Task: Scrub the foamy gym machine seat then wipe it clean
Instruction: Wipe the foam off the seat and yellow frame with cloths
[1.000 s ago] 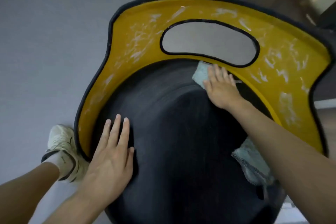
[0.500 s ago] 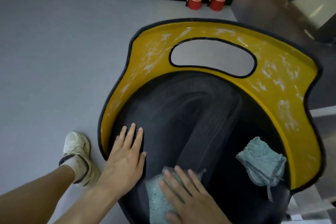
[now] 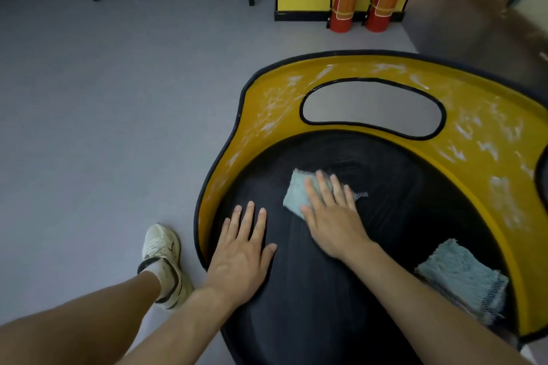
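One cloth point(image 3: 296, 194) pressed beneath right hand point(image 3: 335, 221)

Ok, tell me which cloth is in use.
The mid-seat cloth, pressed under the flat right hand. The spare cloth lies untouched beside the yellow rim on the right.

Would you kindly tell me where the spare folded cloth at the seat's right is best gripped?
Likely from above on its left side, over the black seat: the spare cloth lies flat, its stacked edges facing the yellow rim, so pinching the left edge should gather all layers.
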Demonstrator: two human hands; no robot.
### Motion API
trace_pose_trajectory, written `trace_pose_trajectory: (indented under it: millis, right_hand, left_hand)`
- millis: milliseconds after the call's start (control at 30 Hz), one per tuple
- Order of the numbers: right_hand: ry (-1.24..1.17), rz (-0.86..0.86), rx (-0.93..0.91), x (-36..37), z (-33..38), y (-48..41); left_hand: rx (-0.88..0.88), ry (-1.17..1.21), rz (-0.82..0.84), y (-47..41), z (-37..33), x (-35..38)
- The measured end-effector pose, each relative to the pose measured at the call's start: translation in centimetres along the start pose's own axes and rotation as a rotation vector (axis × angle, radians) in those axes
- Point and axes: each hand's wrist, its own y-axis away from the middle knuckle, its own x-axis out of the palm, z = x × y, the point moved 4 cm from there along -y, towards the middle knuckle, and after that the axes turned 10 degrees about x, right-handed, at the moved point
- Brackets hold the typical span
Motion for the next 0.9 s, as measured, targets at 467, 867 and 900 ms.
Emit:
trace_pose_trajectory:
  millis: [467, 867, 900]
  right_hand:
    - [0.054, -0.085, -0.217, 4.6, 0.9, 13.7]
    - [-0.305, -0.125, -0.129, 1.7, 7.9, 4.5]
    - [-0.382, -0.125, -0.106, 1.3, 8.6, 4.0]
  left_hand:
    - [0.079, -0.276, -0.136, 4.8, -0.4, -3.2]
    - [0.152, -0.315, -0.040, 1.2, 9.5, -9.0]
    - [0.173, -0.308, -0.016, 1.2, 9.9, -8.9]
